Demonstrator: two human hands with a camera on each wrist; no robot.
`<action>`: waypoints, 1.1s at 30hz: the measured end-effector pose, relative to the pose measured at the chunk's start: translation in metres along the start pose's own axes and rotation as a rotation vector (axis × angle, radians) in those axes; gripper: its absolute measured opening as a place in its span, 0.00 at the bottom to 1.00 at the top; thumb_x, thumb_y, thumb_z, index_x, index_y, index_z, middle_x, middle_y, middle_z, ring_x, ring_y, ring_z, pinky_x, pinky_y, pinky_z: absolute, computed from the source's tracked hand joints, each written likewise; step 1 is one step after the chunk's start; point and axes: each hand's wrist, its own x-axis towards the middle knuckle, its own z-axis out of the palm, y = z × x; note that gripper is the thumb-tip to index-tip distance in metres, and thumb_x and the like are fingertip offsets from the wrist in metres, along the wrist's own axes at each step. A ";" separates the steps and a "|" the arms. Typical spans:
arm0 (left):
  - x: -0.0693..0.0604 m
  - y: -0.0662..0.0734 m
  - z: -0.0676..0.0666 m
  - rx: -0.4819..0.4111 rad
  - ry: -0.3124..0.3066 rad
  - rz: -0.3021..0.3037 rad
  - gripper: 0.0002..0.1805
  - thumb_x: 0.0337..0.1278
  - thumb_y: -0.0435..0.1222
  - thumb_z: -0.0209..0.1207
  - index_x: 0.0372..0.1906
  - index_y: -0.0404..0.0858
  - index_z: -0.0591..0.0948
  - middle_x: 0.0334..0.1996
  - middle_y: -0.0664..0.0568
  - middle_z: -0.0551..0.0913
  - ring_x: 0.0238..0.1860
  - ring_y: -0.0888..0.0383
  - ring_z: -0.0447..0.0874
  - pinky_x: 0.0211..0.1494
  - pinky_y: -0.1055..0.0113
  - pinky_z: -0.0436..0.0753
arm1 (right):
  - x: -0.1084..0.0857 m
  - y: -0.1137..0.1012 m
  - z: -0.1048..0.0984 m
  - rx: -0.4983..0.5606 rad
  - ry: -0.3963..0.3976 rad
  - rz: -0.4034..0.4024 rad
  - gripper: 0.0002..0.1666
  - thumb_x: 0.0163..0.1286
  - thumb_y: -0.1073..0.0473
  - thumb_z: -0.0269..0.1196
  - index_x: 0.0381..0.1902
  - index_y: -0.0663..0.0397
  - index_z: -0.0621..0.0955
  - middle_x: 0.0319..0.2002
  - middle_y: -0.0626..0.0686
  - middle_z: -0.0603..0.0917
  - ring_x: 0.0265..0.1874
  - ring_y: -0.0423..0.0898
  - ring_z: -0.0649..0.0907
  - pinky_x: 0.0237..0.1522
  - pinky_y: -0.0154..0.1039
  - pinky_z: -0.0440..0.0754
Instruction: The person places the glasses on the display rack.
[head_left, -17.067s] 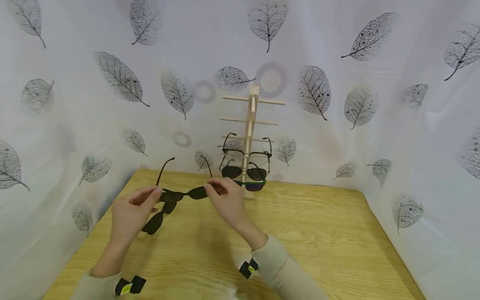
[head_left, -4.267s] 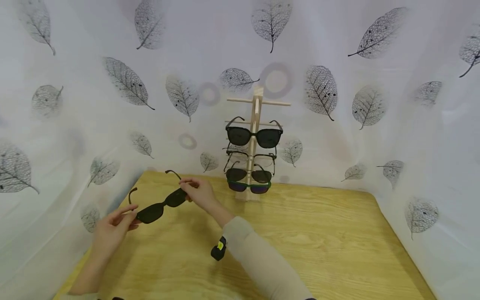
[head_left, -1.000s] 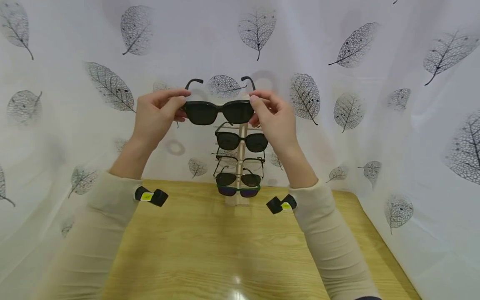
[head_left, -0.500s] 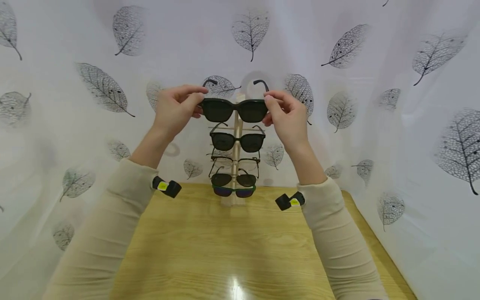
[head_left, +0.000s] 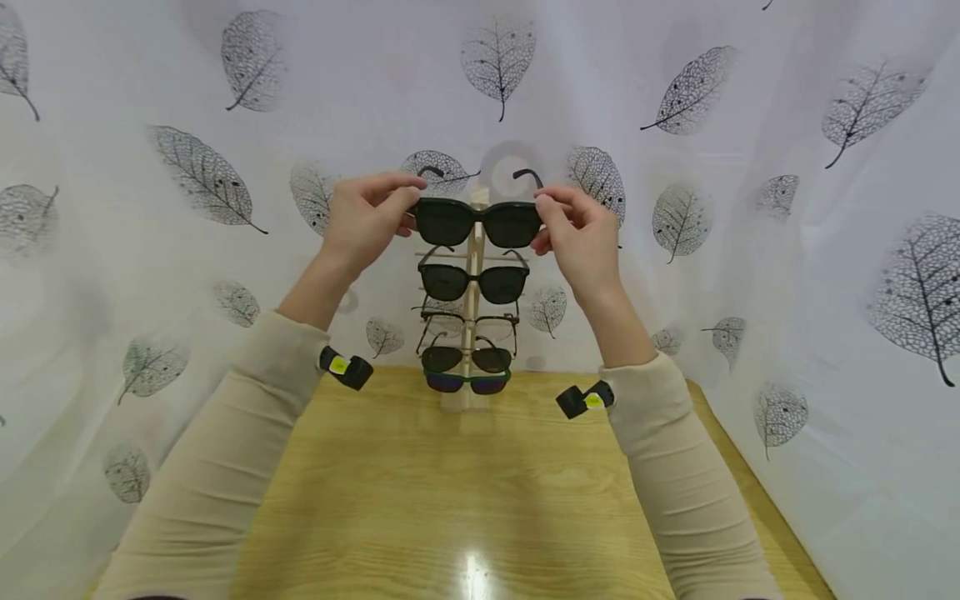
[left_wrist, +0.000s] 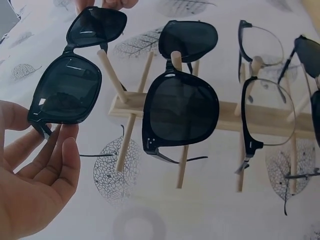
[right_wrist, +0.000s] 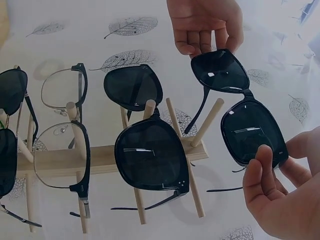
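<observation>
Dark-lensed black sunglasses (head_left: 444, 223) are held level in front of the top of a wooden display stand (head_left: 481, 195), temples pointing back. My left hand (head_left: 367, 218) pinches their left end by the hinge. At the right end, my right hand (head_left: 585, 242) pinches the frame likewise. In the right wrist view a small gap shows between the bridge of these sunglasses (right_wrist: 252, 132) and the top nose peg. One peg down hangs a second pair of black sunglasses (head_left: 502, 285). The crossbar behind the held pair is mostly hidden by it and the hands.
Lower on the stand hang half-rimmed clear eyeglasses (head_left: 495, 327), aviator-style sunglasses (head_left: 491, 360) and green-framed sunglasses (head_left: 487, 385). The stand rises from the back of a wood-grain table (head_left: 465, 483). A leaf-print curtain (head_left: 360, 67) encloses the back and sides.
The held sunglasses came up from the table's left side, then shifted right to the stand's top. The pair held about seventeen seconds ago now hangs on the stand.
</observation>
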 end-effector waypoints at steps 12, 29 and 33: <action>0.003 -0.006 0.003 0.029 -0.004 -0.014 0.19 0.78 0.39 0.55 0.63 0.39 0.86 0.62 0.42 0.87 0.33 0.60 0.90 0.42 0.73 0.87 | 0.001 0.007 0.001 -0.006 -0.008 0.037 0.19 0.79 0.57 0.63 0.57 0.67 0.84 0.31 0.46 0.86 0.19 0.38 0.83 0.30 0.31 0.85; 0.002 -0.013 0.005 0.035 -0.019 -0.040 0.19 0.78 0.39 0.55 0.65 0.38 0.85 0.58 0.45 0.82 0.33 0.66 0.86 0.45 0.71 0.88 | 0.003 0.015 0.004 -0.005 0.005 0.073 0.19 0.78 0.58 0.63 0.57 0.68 0.85 0.31 0.45 0.87 0.17 0.37 0.82 0.28 0.31 0.84; 0.002 -0.013 0.006 0.033 -0.021 -0.056 0.19 0.78 0.40 0.55 0.65 0.40 0.85 0.59 0.46 0.81 0.33 0.65 0.86 0.45 0.71 0.88 | 0.004 0.018 0.004 0.002 0.009 0.082 0.16 0.78 0.59 0.63 0.55 0.64 0.86 0.31 0.47 0.87 0.17 0.38 0.82 0.28 0.31 0.84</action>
